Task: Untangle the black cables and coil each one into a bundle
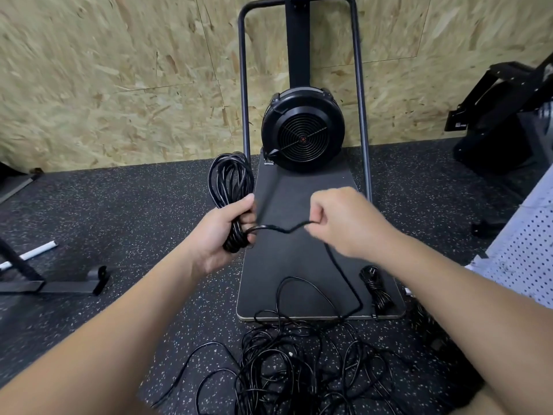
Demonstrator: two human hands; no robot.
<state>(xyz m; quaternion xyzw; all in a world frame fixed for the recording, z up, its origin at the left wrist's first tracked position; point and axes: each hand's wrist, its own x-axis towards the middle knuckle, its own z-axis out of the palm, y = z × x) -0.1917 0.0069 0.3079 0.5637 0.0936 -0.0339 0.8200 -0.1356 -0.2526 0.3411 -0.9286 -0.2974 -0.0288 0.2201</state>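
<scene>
Item, nearest: loose tangle of thin black cables (299, 363) heaped on the dark speckled rubber floor (119, 211), lying against the near edge of the floor-standing black fan machine's flat black base board (299, 199), with a few loops spilling onto that edge.

Item: small tied bundle of black cable (377, 290), lying at the board's near right corner; one cable judged already done.

Item: single black cable strand (344, 274), rising from the tangle across the board to the hands.

Item: right hand (344, 223), above the middle of the board, fingers curled and pinching the strand just beside the left hand. A short, slightly wavy run of strand spans the two hands, roughly left to right.

Item: left hand (221, 235), fingers wrapped round the lower end of a partly wound coil of black cable (230, 181), whose loops stand up and away over the board's left edge.

Relation: the free length lies below and right of the coil, so the right hand is nearer; the next wrap likely carries it leftward.

Item, farthest: round grilled black fan (302, 130) against a chipboard wall (119, 70).
</scene>
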